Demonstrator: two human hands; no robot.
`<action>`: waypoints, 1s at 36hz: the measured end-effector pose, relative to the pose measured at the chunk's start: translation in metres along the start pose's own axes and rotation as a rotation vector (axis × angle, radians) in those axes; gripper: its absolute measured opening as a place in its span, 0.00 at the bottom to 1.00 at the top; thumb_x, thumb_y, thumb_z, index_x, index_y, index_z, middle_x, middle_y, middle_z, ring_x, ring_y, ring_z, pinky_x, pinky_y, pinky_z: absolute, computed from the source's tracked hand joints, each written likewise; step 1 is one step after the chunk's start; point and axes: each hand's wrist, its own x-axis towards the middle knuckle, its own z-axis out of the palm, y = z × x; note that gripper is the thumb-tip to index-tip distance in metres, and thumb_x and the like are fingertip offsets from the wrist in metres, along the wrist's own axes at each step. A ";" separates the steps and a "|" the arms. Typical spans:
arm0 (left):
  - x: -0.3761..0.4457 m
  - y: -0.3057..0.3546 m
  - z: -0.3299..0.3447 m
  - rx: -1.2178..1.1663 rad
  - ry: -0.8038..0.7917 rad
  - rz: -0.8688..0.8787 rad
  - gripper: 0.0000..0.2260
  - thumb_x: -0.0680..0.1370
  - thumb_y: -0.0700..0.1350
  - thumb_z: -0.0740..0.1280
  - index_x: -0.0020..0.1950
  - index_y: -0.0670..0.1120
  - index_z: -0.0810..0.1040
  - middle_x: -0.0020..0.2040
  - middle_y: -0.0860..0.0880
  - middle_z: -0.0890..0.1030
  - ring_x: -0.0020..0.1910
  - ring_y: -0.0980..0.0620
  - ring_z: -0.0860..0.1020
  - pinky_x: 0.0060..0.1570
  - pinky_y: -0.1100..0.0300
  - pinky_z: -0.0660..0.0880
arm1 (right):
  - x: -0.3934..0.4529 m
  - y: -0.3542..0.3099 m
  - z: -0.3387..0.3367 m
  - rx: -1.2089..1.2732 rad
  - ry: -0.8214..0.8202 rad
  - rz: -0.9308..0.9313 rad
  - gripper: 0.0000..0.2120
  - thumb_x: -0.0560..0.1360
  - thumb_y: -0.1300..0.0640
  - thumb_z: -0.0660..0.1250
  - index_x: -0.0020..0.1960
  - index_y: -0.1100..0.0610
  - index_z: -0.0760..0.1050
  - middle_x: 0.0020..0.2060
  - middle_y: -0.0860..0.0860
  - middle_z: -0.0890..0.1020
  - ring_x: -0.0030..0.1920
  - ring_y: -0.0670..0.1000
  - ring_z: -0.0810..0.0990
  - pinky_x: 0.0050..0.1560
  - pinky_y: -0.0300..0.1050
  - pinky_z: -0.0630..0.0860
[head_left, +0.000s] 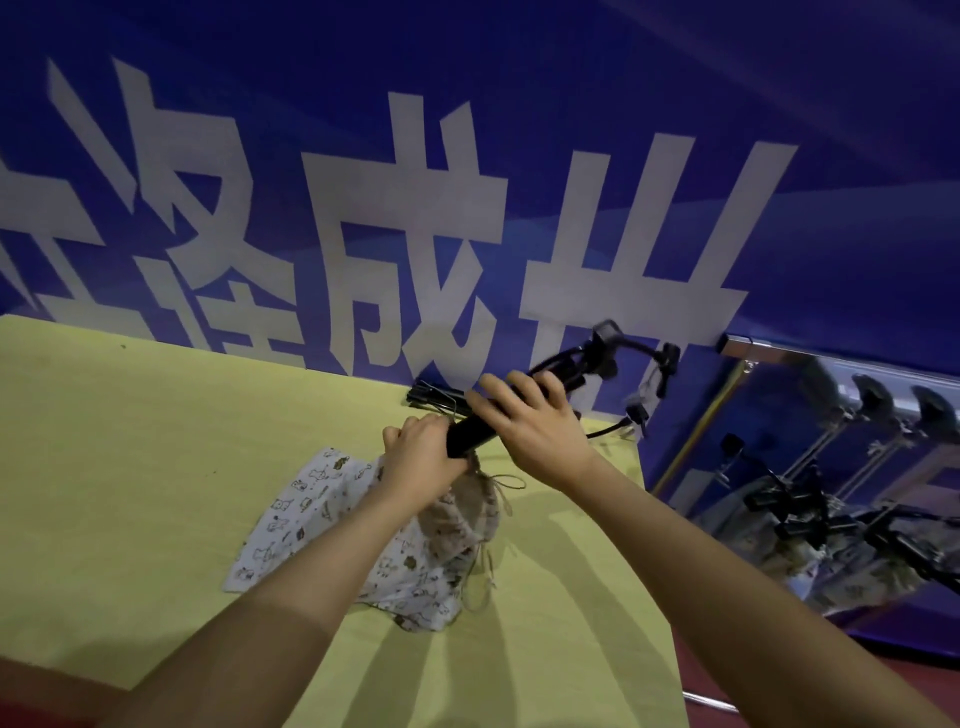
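Hands (535, 423) gripping black hanger (469, 434), over patterned cloth (291, 519)

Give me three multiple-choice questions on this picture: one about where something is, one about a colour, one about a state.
1. Where does the patterned cloth lie?
A. on the yellow table cover
B. hanging from a rail
C. on the floor

2. What colour is the clip hanger?
A. white
B. black
C. red

3. Who holds the clip hanger?
A. neither hand
B. one hand only
C. both the left hand and the right hand

Answers:
1 A, the cloth lies spread on the cover below the hands.
2 B, its bar and clips are black.
3 C, the left hand grips the bar's lower end and the right hand holds it higher up.
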 end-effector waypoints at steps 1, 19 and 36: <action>0.001 -0.001 0.000 -0.057 0.007 -0.037 0.11 0.72 0.50 0.69 0.51 0.48 0.76 0.50 0.49 0.79 0.53 0.45 0.75 0.48 0.53 0.62 | -0.002 -0.001 0.000 0.012 0.043 0.030 0.20 0.69 0.58 0.68 0.61 0.53 0.73 0.59 0.50 0.73 0.55 0.54 0.70 0.57 0.49 0.62; -0.011 -0.019 -0.029 -0.370 0.136 -0.107 0.10 0.70 0.45 0.71 0.48 0.49 0.74 0.46 0.54 0.73 0.52 0.49 0.73 0.52 0.56 0.61 | 0.011 -0.042 0.016 0.972 -0.642 0.671 0.12 0.77 0.48 0.65 0.49 0.56 0.80 0.48 0.52 0.84 0.52 0.51 0.77 0.61 0.49 0.62; -0.013 -0.045 -0.005 -0.233 0.191 -0.153 0.13 0.73 0.48 0.69 0.55 0.47 0.72 0.53 0.50 0.73 0.57 0.47 0.68 0.54 0.53 0.62 | 0.026 -0.026 -0.007 1.575 -0.269 1.106 0.07 0.79 0.63 0.62 0.51 0.58 0.79 0.31 0.49 0.74 0.33 0.46 0.71 0.38 0.37 0.69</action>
